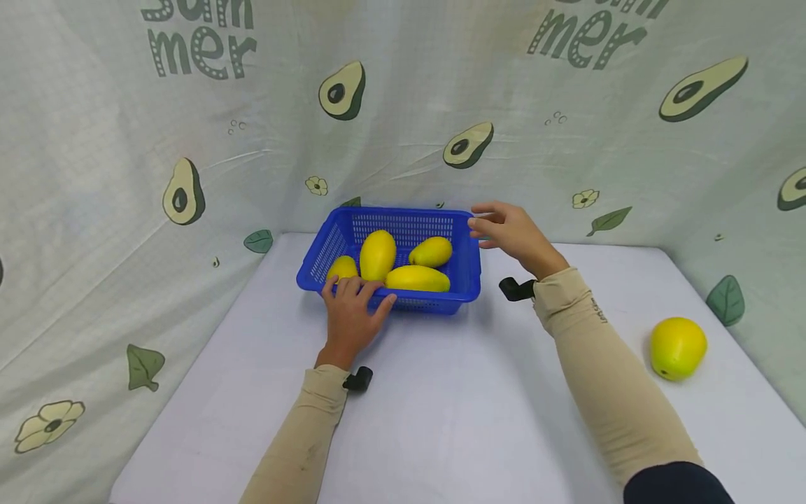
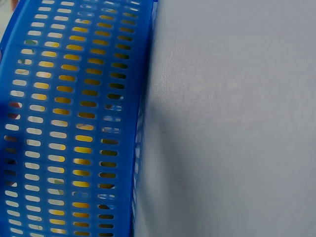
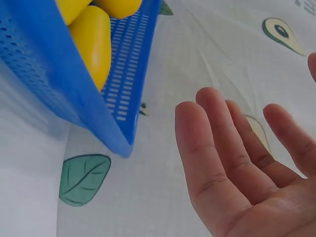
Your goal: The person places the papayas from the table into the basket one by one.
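Head view, main item: blue basket point(image 1: 434, 297), plastic, upright on a white surface point(image 1: 441, 406), its long axis running left to right across the person's front. The basket lies directly ahead of the left hand point(image 1: 350, 315) and to the left of the right hand point(image 1: 513, 231). Nearer of the two: the left, touching the basket's near rim left of its middle. The right hangs just beside the basket's right end, by the far corner; the right wrist view shows a gap between, judged the relation on which the coming move turns.

State of hands: left, fingers bent over the basket's near rim, thumb to its outside; firmness of hold, cannot tell. Right, fingers spread, nothing held.

Appearance of basket: oblong, smooth rim, sloping walls pierced by rows of small slots.

Contents, all yellow: small fruit point(image 1: 343, 267), near left corner of the basket, partly hidden by the left hand; large fruit point(image 1: 377, 252), left of the basket's middle, pointing away; long fruit point(image 1: 418, 278), lengthwise along the basket's near wall; plump fruit point(image 1: 431, 252), towards the basket's far right.

Outside: rounder fruit point(image 1: 678, 348), yellow with a greenish lower end, well apart to the basket's right. Behind the basket: avocado-printed cloth point(image 1: 403, 126).
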Tool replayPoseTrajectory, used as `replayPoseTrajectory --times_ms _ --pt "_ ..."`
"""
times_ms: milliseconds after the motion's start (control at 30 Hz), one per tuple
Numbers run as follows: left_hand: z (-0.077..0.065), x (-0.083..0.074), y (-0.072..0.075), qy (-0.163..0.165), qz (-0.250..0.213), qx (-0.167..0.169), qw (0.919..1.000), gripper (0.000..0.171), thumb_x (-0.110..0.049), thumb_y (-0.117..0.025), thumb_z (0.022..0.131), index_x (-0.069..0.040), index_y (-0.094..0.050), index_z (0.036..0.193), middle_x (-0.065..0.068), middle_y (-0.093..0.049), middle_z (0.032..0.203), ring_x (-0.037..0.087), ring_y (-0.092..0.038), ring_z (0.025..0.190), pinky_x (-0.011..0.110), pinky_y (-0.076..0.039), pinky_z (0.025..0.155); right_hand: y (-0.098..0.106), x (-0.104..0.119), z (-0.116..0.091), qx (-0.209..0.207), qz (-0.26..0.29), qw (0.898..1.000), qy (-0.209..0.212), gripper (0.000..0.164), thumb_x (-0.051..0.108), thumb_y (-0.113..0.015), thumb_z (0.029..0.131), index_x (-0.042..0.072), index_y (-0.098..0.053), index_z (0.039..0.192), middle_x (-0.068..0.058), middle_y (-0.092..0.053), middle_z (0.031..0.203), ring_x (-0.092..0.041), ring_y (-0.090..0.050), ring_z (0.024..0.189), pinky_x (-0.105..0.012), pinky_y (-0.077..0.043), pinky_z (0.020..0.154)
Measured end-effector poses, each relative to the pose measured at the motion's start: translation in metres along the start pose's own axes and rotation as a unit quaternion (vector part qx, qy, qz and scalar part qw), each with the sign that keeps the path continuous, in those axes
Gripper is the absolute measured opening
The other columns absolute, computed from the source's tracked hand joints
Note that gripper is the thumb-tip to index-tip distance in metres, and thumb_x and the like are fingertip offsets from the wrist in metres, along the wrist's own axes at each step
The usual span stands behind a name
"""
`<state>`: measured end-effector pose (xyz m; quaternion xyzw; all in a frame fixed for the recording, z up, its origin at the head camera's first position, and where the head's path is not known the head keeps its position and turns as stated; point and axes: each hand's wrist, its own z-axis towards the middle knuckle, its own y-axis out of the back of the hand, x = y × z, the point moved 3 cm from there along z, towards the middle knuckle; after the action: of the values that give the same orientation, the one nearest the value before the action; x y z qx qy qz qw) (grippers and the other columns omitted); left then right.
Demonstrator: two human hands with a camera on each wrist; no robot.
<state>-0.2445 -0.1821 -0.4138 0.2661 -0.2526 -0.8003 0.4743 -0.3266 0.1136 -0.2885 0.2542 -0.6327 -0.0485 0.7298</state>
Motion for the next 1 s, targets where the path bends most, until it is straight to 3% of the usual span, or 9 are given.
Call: replayPoseTrajectory --times_ms 300,600,767,1000 --pt "-0.002 0.002 -0.002 0.003 0.004 0.004 1.0 0.043 -0.052 -0.062 0.095 -0.013 -0.073 0.109 0.007 -0.061 0.097 0.03 -0.055 0.104 0.058 -0.021 0.109 0.009 -0.019 -0.027 -0.023 0.005 1.0 0.009 0.049 0.032 -0.055 0.104 0.005 -0.049 0.144 -0.019 -0.057 0.136 -0.032 -0.062 0.116 -0.04 -0.054 0.092" --pt "0.0 0.001 0.0 0.002 -0.001 0.002 1.0 0.043 -0.051 -0.062 0.095 -0.011 -0.072 0.109 0.009 -0.061 0.098 0.03 -0.054 0.105 0.059 -0.021 0.11 0.016 -0.032 -0.055 -0.063 0.024 0.997 0.034 0.05 0.037 -0.06 0.101 0.007 -0.053 0.14 -0.012 -0.06 0.131 -0.026 -0.065 0.112 -0.034 -0.056 0.087" --pt "0.002 0.0 0.001 0.003 0.0 0.0 1.0 0.042 -0.05 -0.063 0.095 -0.011 -0.072 0.109 0.009 -0.061 0.098 0.031 -0.055 0.105 0.059 -0.021 0.11 0.017 -0.036 -0.064 -0.074 0.032 0.996 0.05 0.049 0.035 -0.059 0.102 0.004 -0.054 0.139 -0.015 -0.062 0.129 -0.027 -0.066 0.111 -0.031 -0.056 0.085" --pt "0.001 -0.003 0.002 0.007 -0.001 0.006 1.0 0.042 -0.049 -0.064 0.094 -0.011 -0.072 0.109 0.008 -0.06 0.097 0.031 -0.055 0.104 0.059 -0.022 0.109 0.02 -0.042 -0.075 -0.091 0.011 0.995 0.035 0.046 0.035 -0.062 0.101 0.007 -0.056 0.137 -0.012 -0.063 0.128 -0.017 -0.068 0.104 -0.028 -0.056 0.083"
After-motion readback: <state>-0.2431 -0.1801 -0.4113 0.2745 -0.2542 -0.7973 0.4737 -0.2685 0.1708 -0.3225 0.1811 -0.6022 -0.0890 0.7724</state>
